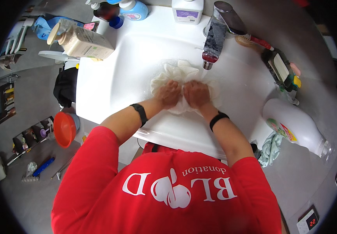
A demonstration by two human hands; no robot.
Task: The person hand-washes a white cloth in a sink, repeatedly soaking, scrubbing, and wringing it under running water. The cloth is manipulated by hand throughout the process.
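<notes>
A wet, bunched white cloth (183, 69) lies in the basin of a white washbasin (148, 46). My left hand (169, 93) is closed on the cloth's left part, knuckles up. Close beside it, my right hand (197, 93) grips the same cloth, the two fists nearly touching. Water runs from the faucet (212, 46) just above and to the right of the cloth, near my right hand. The fingertips of both hands are hidden in the folds. Water and some bubbles surround the cloth.
A beige pump bottle (88, 44) stands on the left rim. At the back are a blue bottle (134, 11) and a white bottle with a purple label (187, 13). Right of the basin sit a large white jug (294, 124), a brush (246, 41) and a soap holder (279, 68).
</notes>
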